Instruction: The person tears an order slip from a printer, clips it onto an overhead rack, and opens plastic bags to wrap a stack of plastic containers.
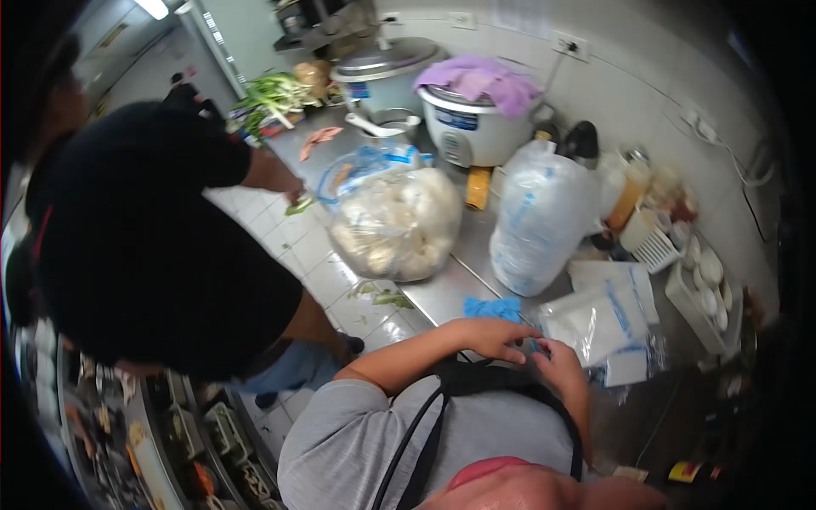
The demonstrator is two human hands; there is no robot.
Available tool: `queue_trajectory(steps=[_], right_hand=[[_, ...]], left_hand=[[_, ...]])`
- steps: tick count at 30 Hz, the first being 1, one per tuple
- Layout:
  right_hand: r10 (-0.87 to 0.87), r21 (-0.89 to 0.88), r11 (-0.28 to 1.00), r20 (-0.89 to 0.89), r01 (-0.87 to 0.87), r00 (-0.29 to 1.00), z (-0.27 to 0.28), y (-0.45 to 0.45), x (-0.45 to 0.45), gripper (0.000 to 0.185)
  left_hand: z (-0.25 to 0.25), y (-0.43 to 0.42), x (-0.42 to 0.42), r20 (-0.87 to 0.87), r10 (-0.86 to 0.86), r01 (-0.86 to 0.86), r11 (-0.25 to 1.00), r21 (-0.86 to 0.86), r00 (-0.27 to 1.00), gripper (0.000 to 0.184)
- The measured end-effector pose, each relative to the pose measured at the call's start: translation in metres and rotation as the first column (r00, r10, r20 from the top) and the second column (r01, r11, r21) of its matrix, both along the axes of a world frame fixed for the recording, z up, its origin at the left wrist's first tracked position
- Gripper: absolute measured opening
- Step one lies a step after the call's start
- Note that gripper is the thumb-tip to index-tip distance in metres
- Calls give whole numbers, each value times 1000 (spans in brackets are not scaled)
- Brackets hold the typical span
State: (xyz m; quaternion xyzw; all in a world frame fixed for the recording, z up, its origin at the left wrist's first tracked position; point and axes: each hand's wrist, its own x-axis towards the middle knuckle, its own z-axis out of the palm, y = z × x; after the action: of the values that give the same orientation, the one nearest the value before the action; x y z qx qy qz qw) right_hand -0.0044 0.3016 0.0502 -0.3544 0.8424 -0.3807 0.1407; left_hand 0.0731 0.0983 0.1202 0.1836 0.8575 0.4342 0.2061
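Observation:
My left hand (497, 337) and my right hand (561, 367) meet close in front of my chest, over the near edge of the metal counter (466, 285). Their fingers are bent and pinched together around something small with a bit of blue, too small to make out. Just beyond my left hand lies a crumpled blue glove or cloth (491, 308). Flat clear plastic bags with blue print (595, 323) lie beside my right hand. Farther off stand a tall roll of plastic bags (544, 217) and a big clear bag of whitish lumps (395, 225).
A co-worker in black (161, 246) stands close on my left. Along the wall are a rice cooker (463, 127) under a purple cloth (480, 81) and a lidded pot (382, 72). A white bin of small dishes (680, 297) sits right. Leaf scraps (391, 299) litter the floor.

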Motion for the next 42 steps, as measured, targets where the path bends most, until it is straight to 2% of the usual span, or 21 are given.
queue_trajectory(steps=[2,3,5,6,7,8,9,12,16,19,22,25,26,29,32,35,38,39,40,41,42], right_hand=[[-38,100,994,-84,47,996,-20,-8,0,30],[-74,208,973,-117,97,990,-25,-5,0,30],[-149,410,884,-206,224,967,-27,3,-9,30],[-163,442,865,-200,237,966,-27,7,-15,32],[-204,407,857,-299,318,932,-30,10,-15,32],[-245,361,845,-395,395,886,-37,14,-16,32],[-284,310,829,-485,466,827,-44,17,-16,32],[-258,299,776,-652,555,713,-63,14,-18,32],[-207,355,830,-520,430,829,-56,4,-18,31],[-243,271,884,-428,380,871,-39,4,-24,30],[-276,342,843,-386,415,880,-32,-1,-28,26],[-142,413,863,-355,291,924,-41,3,-38,18],[-161,335,893,-384,299,909,-40,2,-37,14],[-227,200,919,-436,340,871,-18,-4,-34,11],[-187,47,975,-363,218,913,-6,-3,-39,12],[-134,-160,982,-229,99,964,19,-13,-34,12],[37,-350,929,-236,-120,971,34,-28,-24,10],[119,-379,908,-174,-178,977,39,-35,-18,10],[202,-410,882,-115,-231,973,42,-43,-12,10],[282,-442,852,-62,-280,957,44,-45,-8,10],[280,-464,855,40,-230,959,44,-45,-6,10]], left_hand=[[-4,-5,10,32,48,-48,999,4,998,60],[-9,-8,14,52,67,-67,998,-3,996,60],[-21,-10,21,114,79,-78,997,-12,990,60],[-26,-10,23,152,77,-76,997,-12,985,60],[-29,-12,22,179,71,-69,997,-17,981,60],[-39,-13,21,216,62,-79,994,70,974,59],[-41,-11,19,227,45,-60,997,58,973,59],[-45,-4,12,242,4,-12,999,34,970,59],[-60,0,-6,225,-42,29,998,60,973,57],[-66,10,-26,229,-61,52,998,46,972,55],[-93,24,-49,241,-136,76,967,244,961,57],[-130,39,-71,174,-183,144,966,213,968,59],[-118,40,-71,84,-144,114,951,287,986,61],[-135,50,-77,-59,-39,47,988,145,998,57],[-123,49,-79,-11,23,-19,967,255,1000,48],[-139,54,-85,79,35,-68,879,472,996,39],[-116,50,-86,-7,-14,15,806,592,1000,35],[-133,61,-80,44,169,-130,543,830,985,32],[-172,87,-69,152,314,-220,192,956,937,29],[-208,114,-61,300,399,-241,-191,951,866,26],[-212,126,-68,411,340,-126,-622,773,846,23]])
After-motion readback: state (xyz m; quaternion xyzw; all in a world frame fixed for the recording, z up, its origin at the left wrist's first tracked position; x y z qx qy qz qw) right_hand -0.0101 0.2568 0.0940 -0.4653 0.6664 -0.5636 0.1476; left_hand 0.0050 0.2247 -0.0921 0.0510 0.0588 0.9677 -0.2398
